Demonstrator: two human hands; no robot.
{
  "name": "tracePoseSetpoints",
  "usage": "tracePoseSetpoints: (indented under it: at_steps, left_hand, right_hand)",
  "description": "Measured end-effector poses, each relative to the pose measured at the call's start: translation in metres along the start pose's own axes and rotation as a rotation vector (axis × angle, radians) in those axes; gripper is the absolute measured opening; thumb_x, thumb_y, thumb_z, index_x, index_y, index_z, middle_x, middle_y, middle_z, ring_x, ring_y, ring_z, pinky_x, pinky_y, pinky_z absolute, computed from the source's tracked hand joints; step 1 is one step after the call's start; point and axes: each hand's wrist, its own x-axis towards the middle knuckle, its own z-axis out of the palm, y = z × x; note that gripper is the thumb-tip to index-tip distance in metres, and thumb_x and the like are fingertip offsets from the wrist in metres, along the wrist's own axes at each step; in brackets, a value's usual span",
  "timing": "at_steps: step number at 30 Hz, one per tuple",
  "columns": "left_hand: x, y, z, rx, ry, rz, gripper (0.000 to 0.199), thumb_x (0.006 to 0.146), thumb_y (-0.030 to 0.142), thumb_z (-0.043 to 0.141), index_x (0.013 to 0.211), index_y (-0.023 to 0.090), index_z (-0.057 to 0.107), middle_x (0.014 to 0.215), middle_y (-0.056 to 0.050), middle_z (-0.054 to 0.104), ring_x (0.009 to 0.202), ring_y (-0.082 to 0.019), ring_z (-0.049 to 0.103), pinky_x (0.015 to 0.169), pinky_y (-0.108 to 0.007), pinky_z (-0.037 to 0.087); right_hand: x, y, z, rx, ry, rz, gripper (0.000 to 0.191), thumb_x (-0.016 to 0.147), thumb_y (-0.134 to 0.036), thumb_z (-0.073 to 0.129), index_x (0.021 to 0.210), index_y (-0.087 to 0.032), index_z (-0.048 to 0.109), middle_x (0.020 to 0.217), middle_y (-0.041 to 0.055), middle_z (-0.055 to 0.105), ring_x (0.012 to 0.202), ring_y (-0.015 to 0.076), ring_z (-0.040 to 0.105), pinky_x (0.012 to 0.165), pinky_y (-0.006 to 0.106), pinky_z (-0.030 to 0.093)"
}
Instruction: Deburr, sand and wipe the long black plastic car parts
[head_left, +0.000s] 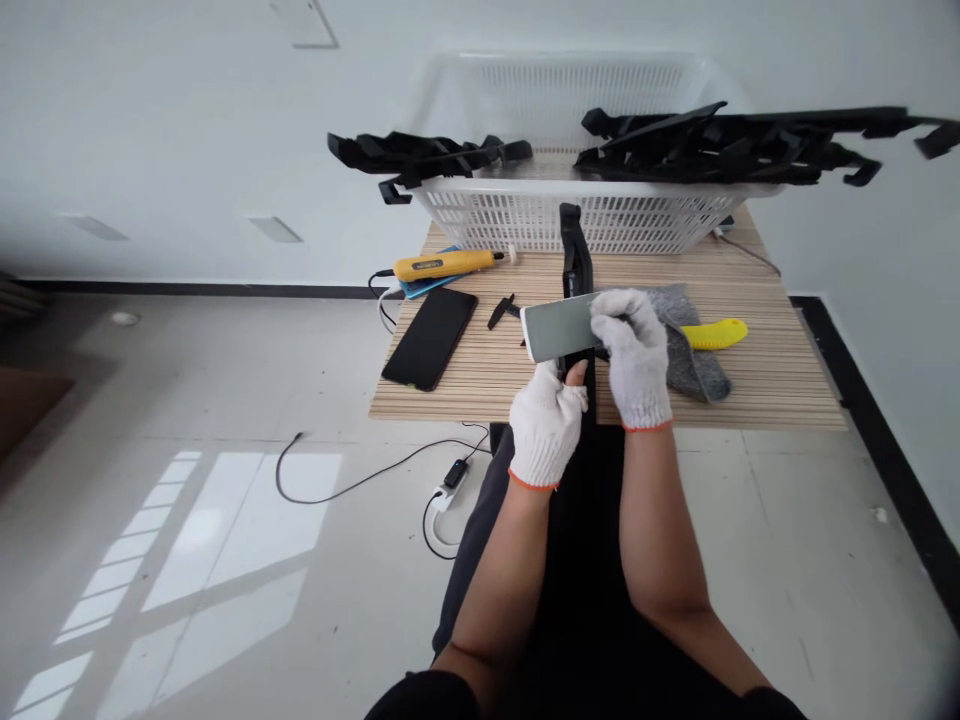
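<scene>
the grey pad (pixel 561 330) partly hides the black bar (pixel 575 245).

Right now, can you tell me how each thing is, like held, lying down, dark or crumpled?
White-gloved left hand: closed on long black plastic part
White-gloved right hand: gripping flat grey white-edged piece
Black rectangular phone: flat, screen dark
Yellow stick-shaped corded tool: lying down; can't tell if on
White plastic basket: upright, black plastic parts jutting past its rim
Grey fabric cloth: crumpled
</scene>
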Motion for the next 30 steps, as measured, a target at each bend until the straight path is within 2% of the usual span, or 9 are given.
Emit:
tracePoseSetpoints:
  at_steps: [2,6,11,16,21,22,24,28,30]
  left_hand:
    - [-0.001,0.0,0.0,0.003,0.017,0.003,0.021,0.097,0.043,0.057,0.097,0.023,0.063,0.06,0.003,0.059,0.058,-0.014,0.06,0.061,-0.026,0.041]
    - [-0.002,0.0,0.0,-0.109,-0.022,0.01,0.022,0.1,0.043,0.053,0.097,0.023,0.062,0.062,0.004,0.06,0.056,-0.013,0.059,0.059,-0.024,0.042]
    - [-0.002,-0.001,0.003,-0.041,-0.005,0.023,0.022,0.097,0.043,0.057,0.099,0.022,0.064,0.061,0.003,0.06,0.056,-0.013,0.059,0.06,-0.025,0.041]
    - [0.0,-0.003,0.003,-0.153,-0.029,0.004,0.024,0.099,0.044,0.053,0.103,0.022,0.061,0.061,0.005,0.058,0.055,-0.012,0.057,0.059,-0.025,0.04]
    - [0.002,-0.003,0.003,-0.076,-0.019,-0.006,0.023,0.097,0.046,0.057,0.093,0.023,0.059,0.059,0.005,0.056,0.055,-0.013,0.057,0.06,-0.026,0.039]
    - [0.002,-0.004,0.004,-0.109,-0.021,-0.013,0.023,0.097,0.045,0.056,0.094,0.023,0.059,0.06,0.005,0.055,0.055,-0.013,0.057,0.06,-0.026,0.039]
    - [0.003,-0.007,0.004,-0.221,-0.021,-0.024,0.023,0.098,0.046,0.055,0.094,0.024,0.059,0.06,0.005,0.054,0.054,-0.012,0.056,0.057,-0.025,0.039]
    - [0.005,-0.013,0.004,-0.375,0.05,-0.007,0.024,0.1,0.045,0.053,0.091,0.023,0.056,0.06,0.005,0.05,0.052,-0.01,0.051,0.053,-0.024,0.036]
    - [0.006,-0.014,0.003,-0.354,0.072,0.002,0.023,0.099,0.044,0.055,0.09,0.023,0.056,0.06,0.005,0.05,0.052,-0.01,0.051,0.054,-0.024,0.036]
  right_hand:
    - [0.0,-0.001,-0.001,0.019,-0.001,-0.005,0.006,0.074,-0.018,0.063,0.075,-0.024,0.061,0.085,-0.0006,0.064,0.085,0.0155,0.06,0.082,0.031,0.053]
    - [0.0,-0.004,-0.005,0.034,0.153,-0.033,0.008,0.073,-0.015,0.059,0.07,-0.023,0.059,0.079,-0.0017,0.061,0.078,0.0141,0.058,0.074,0.028,0.05]
    - [-0.004,-0.008,-0.001,-0.015,0.042,0.004,0.006,0.074,-0.019,0.061,0.071,-0.024,0.061,0.08,-0.0008,0.064,0.081,0.0159,0.061,0.078,0.031,0.054]
    - [-0.004,-0.006,0.0,-0.022,0.168,0.009,0.004,0.071,-0.022,0.058,0.068,-0.023,0.06,0.077,-0.0012,0.064,0.077,0.0147,0.06,0.074,0.029,0.053]
    - [-0.003,-0.005,0.001,-0.09,0.013,-0.011,0.003,0.075,-0.022,0.059,0.073,-0.022,0.062,0.081,-0.0007,0.066,0.082,0.0145,0.063,0.078,0.029,0.054]
    - [-0.001,-0.004,-0.003,-0.118,0.031,-0.027,0.003,0.076,-0.022,0.06,0.073,-0.021,0.062,0.082,-0.0006,0.066,0.082,0.0149,0.063,0.079,0.029,0.055]
    - [0.004,0.0,-0.017,-0.191,0.216,-0.077,0.004,0.078,-0.024,0.059,0.075,-0.022,0.061,0.083,-0.0002,0.065,0.085,0.0164,0.064,0.082,0.033,0.056]
    - [0.01,0.005,-0.048,-0.211,0.802,-0.279,0.012,0.086,-0.025,0.048,0.089,-0.024,0.059,0.098,0.0033,0.061,0.096,0.0227,0.065,0.086,0.042,0.057]
    - [0.008,0.004,-0.055,-0.204,0.853,-0.397,0.02,0.092,-0.027,0.042,0.101,-0.025,0.06,0.111,0.0058,0.059,0.106,0.0253,0.065,0.084,0.042,0.057]
